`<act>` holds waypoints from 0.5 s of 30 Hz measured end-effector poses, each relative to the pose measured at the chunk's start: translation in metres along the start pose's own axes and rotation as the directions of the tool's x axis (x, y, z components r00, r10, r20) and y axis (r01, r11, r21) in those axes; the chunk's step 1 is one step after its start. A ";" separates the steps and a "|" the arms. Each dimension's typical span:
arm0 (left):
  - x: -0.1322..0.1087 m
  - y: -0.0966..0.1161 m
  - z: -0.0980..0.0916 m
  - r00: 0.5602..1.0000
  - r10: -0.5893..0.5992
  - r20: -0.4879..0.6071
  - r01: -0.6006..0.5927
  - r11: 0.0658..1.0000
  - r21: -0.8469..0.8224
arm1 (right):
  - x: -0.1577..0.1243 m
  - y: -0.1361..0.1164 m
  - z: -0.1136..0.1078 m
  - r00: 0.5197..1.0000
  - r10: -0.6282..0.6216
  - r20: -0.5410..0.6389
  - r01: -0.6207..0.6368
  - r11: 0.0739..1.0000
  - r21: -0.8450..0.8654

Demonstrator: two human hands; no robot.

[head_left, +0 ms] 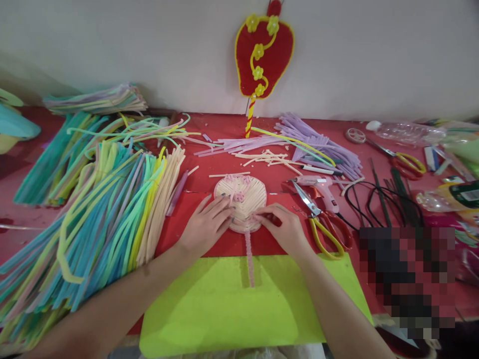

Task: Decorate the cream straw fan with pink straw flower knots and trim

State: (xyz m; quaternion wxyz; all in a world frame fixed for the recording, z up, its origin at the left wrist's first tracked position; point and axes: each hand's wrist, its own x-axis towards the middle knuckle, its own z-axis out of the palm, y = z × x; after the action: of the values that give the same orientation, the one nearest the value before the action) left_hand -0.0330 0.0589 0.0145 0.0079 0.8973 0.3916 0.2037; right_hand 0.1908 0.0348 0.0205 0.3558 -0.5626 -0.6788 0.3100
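Note:
A small cream fan [243,195] woven from pipe cleaners lies flat on a red sheet [220,242], its pink handle [249,259] running down onto a lime-green sheet [224,309]. My left hand [205,224] rests on the fan's left side with its fingers spread flat on the weave. On the fan's lower right edge, my right hand [282,227] has its fingers pressed together, pinching the pink trim where the handle joins. A pink decoration sits at the fan's top.
Big heaps of coloured pipe cleaners [97,214] fill the left side. Purple ones [318,142] lie at the back. Yellow-handled scissors [322,224] and a pink glue gun [324,192] lie right of the fan. A red fan [264,55] leans on the wall.

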 end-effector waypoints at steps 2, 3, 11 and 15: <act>0.000 0.000 0.000 1.000 0.003 -0.006 -0.003 1.000 -0.011 | -0.001 -0.002 -0.001 0.999 0.014 0.029 -0.014 1.000 0.004; 0.001 0.001 0.000 1.000 0.007 -0.011 -0.007 1.000 -0.013 | -0.001 -0.003 -0.002 0.999 0.019 0.032 -0.019 1.000 -0.001; 0.001 -0.001 0.001 0.999 0.013 -0.032 -0.014 0.999 -0.035 | -0.003 0.000 -0.001 0.999 0.033 0.005 -0.033 0.999 -0.039; 0.001 -0.001 0.001 0.999 0.016 -0.033 -0.016 1.000 -0.011 | -0.003 0.000 -0.001 1.000 0.003 -0.014 -0.004 0.997 -0.071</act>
State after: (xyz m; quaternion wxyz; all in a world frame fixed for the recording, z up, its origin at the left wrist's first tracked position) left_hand -0.0330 0.0601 0.0140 0.0049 0.8969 0.3832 0.2208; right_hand 0.1917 0.0322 0.0209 0.3395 -0.5782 -0.6860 0.2825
